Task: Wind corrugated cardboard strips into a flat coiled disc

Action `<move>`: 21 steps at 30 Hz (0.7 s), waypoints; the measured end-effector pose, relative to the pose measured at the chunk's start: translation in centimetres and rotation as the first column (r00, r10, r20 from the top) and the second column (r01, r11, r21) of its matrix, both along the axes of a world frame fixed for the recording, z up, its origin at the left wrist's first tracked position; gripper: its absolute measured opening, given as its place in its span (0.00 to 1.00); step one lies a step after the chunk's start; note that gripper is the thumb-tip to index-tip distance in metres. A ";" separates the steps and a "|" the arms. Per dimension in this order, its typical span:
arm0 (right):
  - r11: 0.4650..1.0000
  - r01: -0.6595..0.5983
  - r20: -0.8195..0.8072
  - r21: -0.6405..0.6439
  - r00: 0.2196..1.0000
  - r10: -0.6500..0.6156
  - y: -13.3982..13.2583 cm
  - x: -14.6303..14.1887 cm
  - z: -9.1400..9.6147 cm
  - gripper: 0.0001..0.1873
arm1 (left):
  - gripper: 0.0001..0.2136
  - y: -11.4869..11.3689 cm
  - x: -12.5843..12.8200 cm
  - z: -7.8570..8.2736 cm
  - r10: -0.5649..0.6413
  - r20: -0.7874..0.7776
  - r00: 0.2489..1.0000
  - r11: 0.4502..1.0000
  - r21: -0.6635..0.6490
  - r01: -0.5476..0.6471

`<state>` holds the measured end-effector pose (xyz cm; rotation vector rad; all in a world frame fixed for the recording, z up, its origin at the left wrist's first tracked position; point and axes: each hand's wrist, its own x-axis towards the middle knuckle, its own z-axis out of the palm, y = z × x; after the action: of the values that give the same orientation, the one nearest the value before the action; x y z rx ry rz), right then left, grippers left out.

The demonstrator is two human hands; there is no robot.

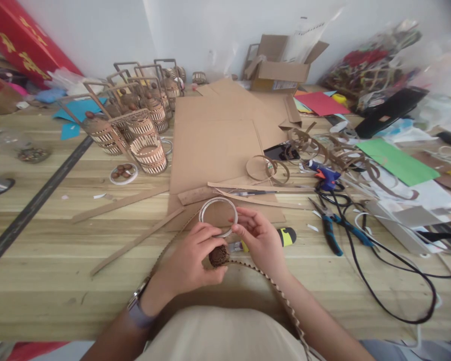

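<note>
My right hand (pixel 262 240) pinches the right side of a pale round ring (pixel 218 199) between thumb and fingers. My left hand (pixel 184 263) grips a small, dark brown coil (pixel 218 256) of notched strip, its fingertips near the lower edge of the ring. From the coil, a zigzag-edged strip (pixel 276 285) trails down across my right forearm. Another thin length of strip runs from behind the ring to my left wrist. Beneath my right hand lies a yellow-and-black tool (pixel 286 236), partly covered.
Several woven baskets with handles (pixel 148 145) stand back left, beside a dish of brown nuts (pixel 123 173). Cardboard sheets (pixel 214 145) lie ahead. To the right are pliers (pixel 331 233), a blue glue gun (pixel 325 175), a looping black cable (pixel 355 260) and curled strips (pixel 308 145).
</note>
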<state>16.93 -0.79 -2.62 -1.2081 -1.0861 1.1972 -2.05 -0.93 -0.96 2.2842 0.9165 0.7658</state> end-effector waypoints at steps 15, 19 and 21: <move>0.953 0.037 0.437 0.302 0.883 -0.173 0.0 1.3 0.2 0.03 | 0.12 0.1 -0.5 -0.1 0.125 -0.008 0.992 0.991 0.055 -0.124; 0.906 0.091 0.535 0.414 0.780 -0.323 0.2 1.7 0.4 0.04 | 0.11 0.1 -0.4 -0.1 0.141 -0.008 0.990 0.989 0.056 -0.140; 0.848 -0.004 0.610 0.531 0.696 -0.379 0.3 1.7 0.3 0.08 | 0.12 0.0 -0.2 -0.1 0.134 -0.010 0.991 0.990 0.049 -0.134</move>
<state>18.65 -0.50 -2.31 -1.3376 -1.6505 0.1992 -2.29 -0.90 -1.04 2.2897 1.0777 0.8386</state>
